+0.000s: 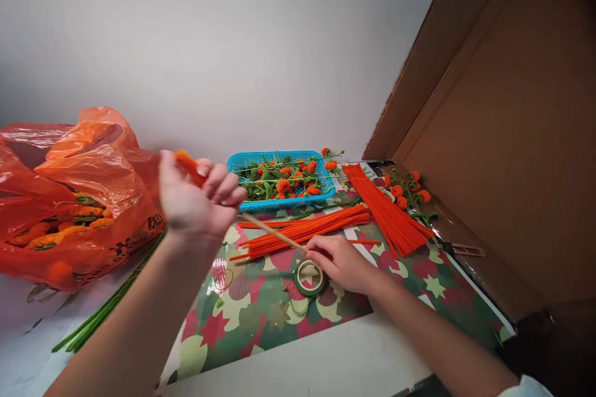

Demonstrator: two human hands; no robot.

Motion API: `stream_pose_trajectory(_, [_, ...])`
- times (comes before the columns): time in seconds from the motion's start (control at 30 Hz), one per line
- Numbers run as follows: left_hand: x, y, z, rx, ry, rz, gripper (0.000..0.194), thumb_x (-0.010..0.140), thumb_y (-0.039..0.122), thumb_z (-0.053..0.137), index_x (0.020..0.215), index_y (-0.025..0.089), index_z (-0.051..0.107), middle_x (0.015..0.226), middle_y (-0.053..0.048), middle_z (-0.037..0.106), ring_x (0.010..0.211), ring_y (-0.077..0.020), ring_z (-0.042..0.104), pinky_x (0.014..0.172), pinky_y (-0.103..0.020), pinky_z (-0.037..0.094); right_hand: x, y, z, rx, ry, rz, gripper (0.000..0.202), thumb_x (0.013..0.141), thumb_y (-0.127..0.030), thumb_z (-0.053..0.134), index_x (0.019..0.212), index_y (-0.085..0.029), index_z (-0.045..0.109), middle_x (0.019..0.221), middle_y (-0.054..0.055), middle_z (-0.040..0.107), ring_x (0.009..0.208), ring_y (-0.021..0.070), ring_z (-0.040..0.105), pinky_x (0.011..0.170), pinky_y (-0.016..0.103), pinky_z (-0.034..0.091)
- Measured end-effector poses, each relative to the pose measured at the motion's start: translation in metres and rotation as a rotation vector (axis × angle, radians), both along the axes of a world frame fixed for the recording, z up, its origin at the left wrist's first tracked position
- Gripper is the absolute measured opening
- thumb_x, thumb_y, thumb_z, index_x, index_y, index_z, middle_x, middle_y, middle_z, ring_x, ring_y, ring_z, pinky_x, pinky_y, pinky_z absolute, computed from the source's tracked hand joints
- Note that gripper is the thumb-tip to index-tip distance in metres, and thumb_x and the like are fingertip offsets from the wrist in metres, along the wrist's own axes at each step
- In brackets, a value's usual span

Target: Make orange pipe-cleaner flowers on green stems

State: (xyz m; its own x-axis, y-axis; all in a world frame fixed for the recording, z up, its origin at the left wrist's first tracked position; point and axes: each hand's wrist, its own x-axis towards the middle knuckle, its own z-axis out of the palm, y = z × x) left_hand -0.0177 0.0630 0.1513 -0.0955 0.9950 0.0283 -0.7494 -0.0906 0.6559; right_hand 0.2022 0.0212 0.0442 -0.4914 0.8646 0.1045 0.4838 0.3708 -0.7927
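My left hand (198, 198) is raised to the left of the basket, palm turned up. Between its thumb and curled fingers is an orange pipe cleaner piece (187, 164), slightly blurred. My right hand (342, 263) pinches one end of a thin wooden stick (274, 232), which slants up and left toward my left hand. Just below the right fingers lies a roll of green tape (310, 278). Beneath the stick, a bundle of orange pipe cleaners (302, 232) rests on the patterned sheet (261, 335).
A blue basket (282, 205) holds orange and green fuzzy pieces. More orange pipe cleaners (386, 211) and finished-looking orange blooms (410, 189) lie right, by a cardboard wall (488, 136). An orange plastic bag (97, 155) and green stems (114, 294) are left.
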Motion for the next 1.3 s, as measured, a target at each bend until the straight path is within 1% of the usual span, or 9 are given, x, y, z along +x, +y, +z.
stream_pose_trajectory(0.07, [-0.016, 0.0, 0.009, 0.077, 0.03, 0.073, 0.064, 0.089, 0.066, 0.003, 0.058, 0.019, 0.034, 0.041, 0.006, 0.025, 0.037, -0.0074, 0.019, 0.038, -0.021, 0.019, 0.004, 0.009, 0.005, 0.2, -0.256, 0.037, 0.018, 0.091, -0.025, 0.05, 0.082, -0.018, 0.063, 0.078, 0.003, 0.064, 0.072, 0.0142, 0.054, 0.064, 0.025, 0.035])
stream_pose_trajectory(0.17, [-0.024, 0.001, 0.015, 0.075, 0.053, 0.048, 0.051, 0.094, 0.055, 0.021, 0.06, 0.019, 0.036, 0.044, 0.006, 0.028, 0.038, -0.0071, 0.023, 0.038, -0.021, 0.021, -0.002, 0.025, 0.009, 0.339, -0.455, 0.122, 0.017, 0.091, -0.025, 0.051, 0.082, -0.018, 0.064, 0.082, 0.004, 0.067, 0.078, 0.0159, 0.057, 0.068, 0.027, 0.035])
stream_pose_trajectory(0.3, [-0.015, 0.005, 0.011, 0.025, -0.024, -0.04, 0.038, 0.095, 0.025, 0.031, 0.057, 0.019, 0.031, 0.042, 0.007, 0.026, 0.034, -0.0061, 0.023, 0.036, -0.019, 0.02, -0.021, 0.053, 0.008, 0.402, -0.545, 0.077, 0.023, 0.096, -0.026, 0.043, 0.094, -0.019, 0.064, 0.094, 0.004, 0.067, 0.087, 0.0148, 0.06, 0.074, 0.025, 0.039])
stream_pose_trajectory(0.4, [-0.011, 0.007, 0.007, -0.02, -0.096, -0.085, 0.039, 0.096, 0.024, 0.03, 0.057, 0.019, 0.033, 0.042, 0.008, 0.026, 0.032, -0.0052, 0.026, 0.035, -0.017, 0.021, -0.035, 0.072, 0.004, 0.427, -0.769, -0.026, 0.023, 0.096, -0.021, 0.04, 0.101, -0.02, 0.062, 0.1, 0.006, 0.067, 0.092, 0.0172, 0.062, 0.07, 0.025, 0.04])
stream_pose_trajectory(0.57, [-0.007, 0.006, 0.004, -0.073, -0.131, -0.129, 0.037, 0.094, 0.024, 0.031, 0.058, 0.018, 0.04, 0.043, 0.008, 0.028, 0.033, -0.0055, 0.029, 0.034, -0.016, 0.025, -0.051, 0.082, -0.004, 0.434, -0.903, 0.013, 0.019, 0.088, -0.008, 0.048, 0.095, -0.018, 0.062, 0.092, 0.008, 0.067, 0.079, 0.0181, 0.066, 0.06, 0.025, 0.04])
stream_pose_trajectory(0.8, [0.009, 0.009, -0.003, -0.148, -0.072, -0.061, 0.03, 0.088, 0.011, 0.033, 0.065, 0.014, 0.053, 0.069, -0.004, 0.056, 0.069, -0.0156, 0.062, 0.068, -0.033, 0.053, -0.054, 0.074, -0.009, 0.533, -0.963, 0.032, 0.018, 0.086, -0.008, 0.046, 0.098, -0.013, 0.059, 0.091, 0.011, 0.065, 0.081, 0.0214, 0.062, 0.07, 0.032, 0.041])
stream_pose_trajectory(0.93, [0.012, 0.009, -0.006, -0.134, 0.047, -0.015, 0.029, 0.094, 0.016, 0.038, 0.077, 0.013, 0.061, 0.085, -0.006, 0.064, 0.08, -0.0157, 0.064, 0.074, -0.03, 0.053, -0.042, 0.065, -0.007, 0.685, -0.893, 0.006, 0.014, 0.087, -0.016, 0.045, 0.095, -0.013, 0.057, 0.095, 0.013, 0.061, 0.089, 0.0258, 0.055, 0.075, 0.038, 0.039])
stream_pose_trajectory(1.07, [0.009, 0.009, -0.005, -0.016, 0.009, -0.031, 0.029, 0.097, 0.02, 0.034, 0.086, 0.015, 0.061, 0.077, -0.004, 0.062, 0.072, -0.0142, 0.063, 0.069, -0.029, 0.053, -0.019, 0.073, 0.001, 0.932, -0.503, -0.134, 0.018, 0.088, -0.013, 0.038, 0.087, -0.015, 0.056, 0.084, 0.01, 0.06, 0.08, 0.0219, 0.052, 0.073, 0.034, 0.039])
stream_pose_trajectory(1.3, [0.005, 0.009, -0.004, 0.065, -0.193, -0.056, 0.03, 0.098, 0.017, 0.031, 0.081, 0.013, 0.056, 0.057, 0.005, 0.042, 0.045, -0.0055, 0.043, 0.046, -0.016, 0.043, -0.001, 0.075, 0.046, 0.873, 0.055, -0.382, 0.021, 0.093, -0.02, 0.037, 0.108, -0.02, 0.051, 0.094, 0.008, 0.063, 0.081, 0.0195, 0.059, 0.072, 0.03, 0.043])
